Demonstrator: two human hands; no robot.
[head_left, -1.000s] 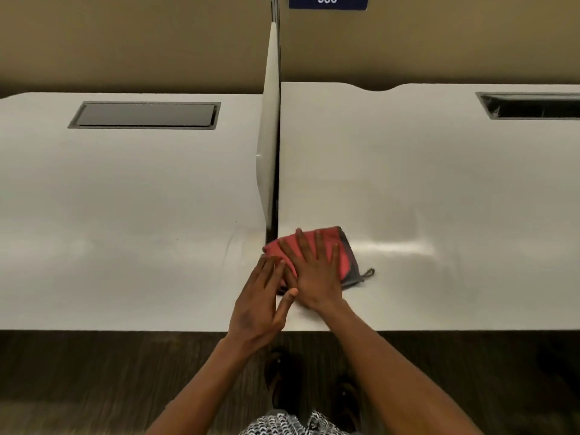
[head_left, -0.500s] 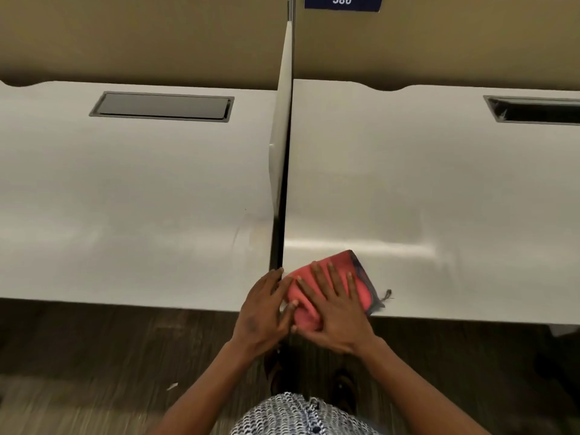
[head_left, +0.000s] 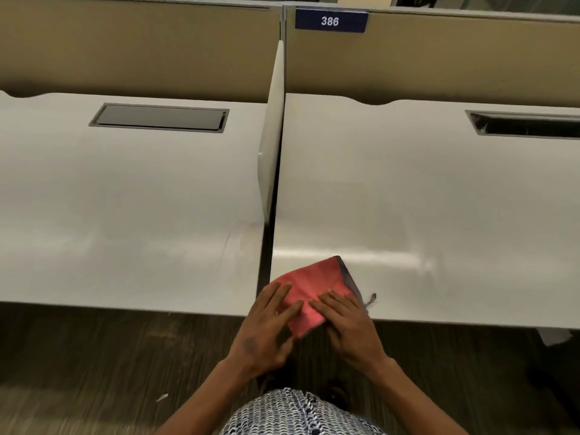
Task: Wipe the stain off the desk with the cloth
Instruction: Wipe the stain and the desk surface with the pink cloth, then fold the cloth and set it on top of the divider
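A folded salmon-red cloth with a dark grey edge (head_left: 309, 285) lies at the near left corner of the right-hand white laminate desk (head_left: 423, 196), its near corner hanging past the desk's front edge over the dark wood-grain floor (head_left: 94, 356). A short frayed grey thread (head_left: 372, 299) trails from the cloth's right corner onto the desktop.

Both hands are on the cloth. The left hand (head_left: 266, 328) lies flat with fingers spread and extended, its fingertips on the cloth's left part — the palm is out over the floor, off the desk. The right hand (head_left: 348, 324) also lies flat and open, fingers slightly apart, pressing on the cloth's near right part close to the grey edge. Neither hand is curled around the fabric; they press down on it from above.

A thin white upright divider panel (head_left: 271, 158) separates this desk from the left-hand white desk (head_left: 125, 199), which has a closed grey rectangular cable hatch (head_left: 160, 117). The right desk has a similar dark open cable slot (head_left: 527, 125) near its back right. Behind both stand tan fabric partition walls (head_left: 141, 48), with a navy plate reading 386 (head_left: 330, 21). No stain can be made out on the glossy surface. A blue-and-white patterned garment (head_left: 298, 412) shows at the bottom edge.
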